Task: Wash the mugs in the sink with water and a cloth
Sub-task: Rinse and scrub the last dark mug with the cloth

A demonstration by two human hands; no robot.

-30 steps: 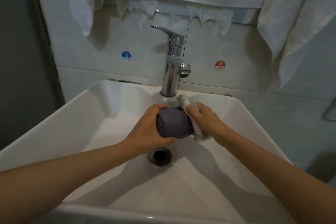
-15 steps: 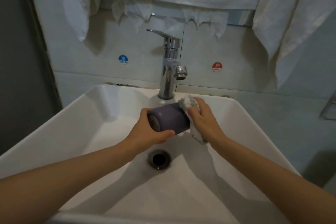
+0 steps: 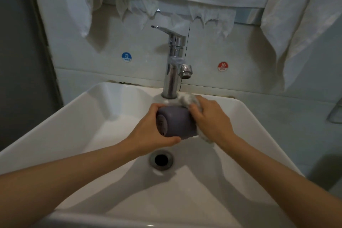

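Mug (image 3: 177, 124), purple, held on its side over the sink (image 3: 74, 116), above the drain (image 3: 161, 160) and just in front of the tap (image 3: 174, 68). Left hand (image 3: 148, 131): grip curled round the mug's left end, thumb underneath. Right hand (image 3: 212, 118): grip closed on a white cloth (image 3: 187, 100), which is pressed against the mug's right end.

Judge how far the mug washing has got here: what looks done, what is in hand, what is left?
Done: the purple mug is up over the sink. In hand: the left hand grips it sideways while the right hand holds the cloth against its end. Left: no water shows at the faucet, so rinsing probably remains; no other mug is visible.
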